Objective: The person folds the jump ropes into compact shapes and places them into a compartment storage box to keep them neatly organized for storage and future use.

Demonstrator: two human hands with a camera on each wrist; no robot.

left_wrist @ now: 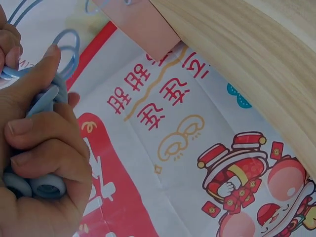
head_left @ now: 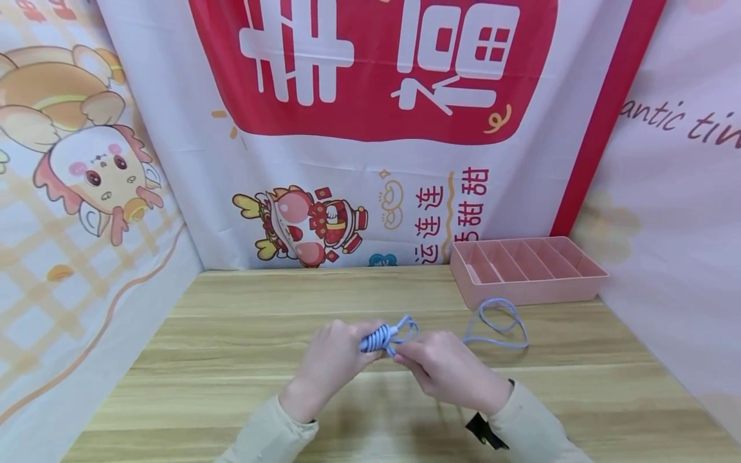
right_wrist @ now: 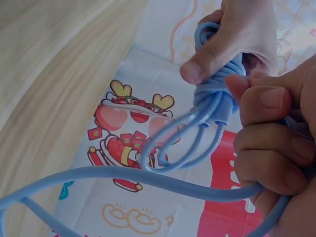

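Observation:
A light blue jump rope (right_wrist: 217,101) is bundled up, its cord wound in several turns around its handles. My left hand (head_left: 334,360) grips this bundle above the table; the hollow handle ends (left_wrist: 48,186) show below its curled fingers in the left wrist view. Thin loops of cord (head_left: 410,326) stick out of the bundle toward the right. Close beside it, my right hand (head_left: 448,370) holds the cord with curled fingers, its fingertips at the windings. From the right hand a loose length of cord (head_left: 502,345) trails over the table in a loop.
At the back right stands a pink box (head_left: 532,292) with several compartments, just behind the loose cord. Printed cloth walls (head_left: 382,154) enclose the wooden table (head_left: 243,315) at the back and both sides. A black strap (head_left: 485,432) hangs near the right sleeve.

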